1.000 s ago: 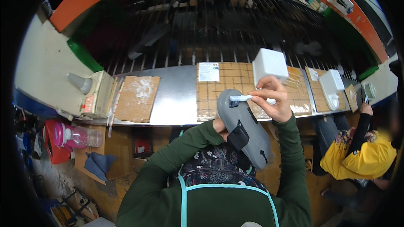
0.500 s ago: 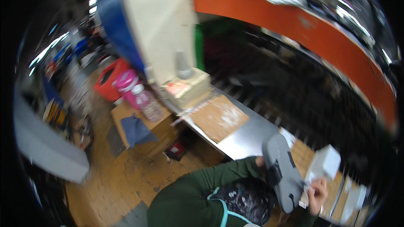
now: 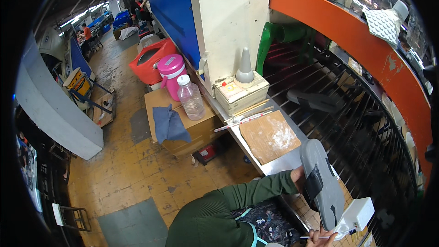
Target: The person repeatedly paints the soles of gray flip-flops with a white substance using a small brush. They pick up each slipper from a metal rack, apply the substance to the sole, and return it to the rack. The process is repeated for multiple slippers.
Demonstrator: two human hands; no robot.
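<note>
A grey sandal (image 3: 327, 192) with dark strap pieces is tilted up at the lower right. My left hand (image 3: 299, 178) is closed on its near side, with the fingers partly hidden behind it. Below the sandal's lower end, my right hand (image 3: 320, 238) pinches a thin pale stick (image 3: 307, 237). The stick's working tip cannot be made out. Beside that hand stands an open white plastic container (image 3: 364, 214), lying close against the sandal's lower end.
A dusty brown board (image 3: 270, 138) lies on the metal ledge (image 3: 286, 165). Behind it are a box with a grey cone (image 3: 245, 66), thin sticks, and a rack of dark bars (image 3: 315, 121) carrying another sandal (image 3: 315, 100). A carton (image 3: 190, 141) holds a clear bottle (image 3: 191, 99), pink jug (image 3: 172, 74) and blue cloth (image 3: 169, 124).
The view has swung left and sharpened, so the surroundings sit farther right. My right hand has moved from beside the sandal's lower end to below it. My left hand keeps hold of the sandal.
</note>
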